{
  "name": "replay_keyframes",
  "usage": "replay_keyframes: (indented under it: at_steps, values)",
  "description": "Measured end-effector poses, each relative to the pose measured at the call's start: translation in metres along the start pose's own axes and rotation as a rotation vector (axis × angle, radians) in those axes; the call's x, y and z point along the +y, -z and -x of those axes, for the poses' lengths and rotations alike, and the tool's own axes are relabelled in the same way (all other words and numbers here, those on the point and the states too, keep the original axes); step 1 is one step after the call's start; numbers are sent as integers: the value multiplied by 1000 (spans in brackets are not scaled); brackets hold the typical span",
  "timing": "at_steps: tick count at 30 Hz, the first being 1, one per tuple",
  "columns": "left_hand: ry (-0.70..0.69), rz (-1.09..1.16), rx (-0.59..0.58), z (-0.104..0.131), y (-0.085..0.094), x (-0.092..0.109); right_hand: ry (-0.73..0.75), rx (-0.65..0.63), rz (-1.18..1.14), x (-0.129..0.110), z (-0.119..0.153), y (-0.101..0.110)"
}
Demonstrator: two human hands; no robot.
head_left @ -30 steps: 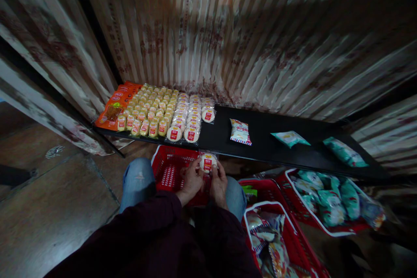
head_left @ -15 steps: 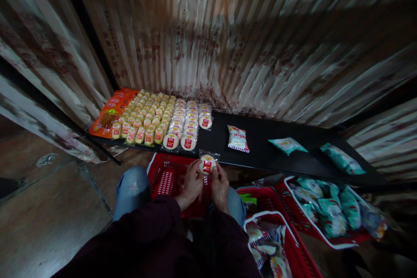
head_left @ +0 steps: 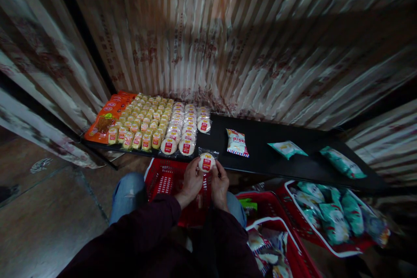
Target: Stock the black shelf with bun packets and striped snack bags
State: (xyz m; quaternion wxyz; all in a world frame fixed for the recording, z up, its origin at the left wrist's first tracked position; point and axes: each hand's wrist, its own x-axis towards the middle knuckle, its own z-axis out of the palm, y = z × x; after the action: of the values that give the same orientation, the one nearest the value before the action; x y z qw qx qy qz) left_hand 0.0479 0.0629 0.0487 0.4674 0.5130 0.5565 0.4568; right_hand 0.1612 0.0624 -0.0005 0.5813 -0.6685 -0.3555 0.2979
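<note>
Between my two hands is a round, pale packaged cake (head_left: 206, 162) with a red label, in a clear wrapper. My left hand (head_left: 191, 181) grips its left edge and my right hand (head_left: 220, 182) its right edge, fingers closed on the wrapper. The cake is just in front of the front edge of the black shelf (head_left: 215, 139). On the shelf, left of my hands, similar round cakes (head_left: 186, 147) lie in overlapping columns, the rightmost column (head_left: 204, 125) being shorter. Farther left stand rows of small yellow packaged cakes (head_left: 146, 140).
An orange bag (head_left: 109, 115) lies at the shelf's left end. A white snack bag (head_left: 237, 142) and teal bags (head_left: 287, 149) lie to the right. Below is a red basket (head_left: 153, 173) before my knees. More red baskets (head_left: 289, 234) with bags stand at right. A striped curtain (head_left: 195, 43) hangs behind.
The view has shifted slightly, so the shelf sits a little lower in the picture. Both hands still hold the same round cake, with almost no movement.
</note>
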Motion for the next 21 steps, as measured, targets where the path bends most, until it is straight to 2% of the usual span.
replay_keyframes:
  at_steps: [4,13,21]
  values:
    - [24,-23,9,-8,-2,8,-52,14,-18,-9,-9,-3]
    - [-6,-44,50,-24,-10,13,17,18,38,-7,-31,-5]
    - [-116,-72,41,-47,-21,16,89,6,98,-17,-55,-12]
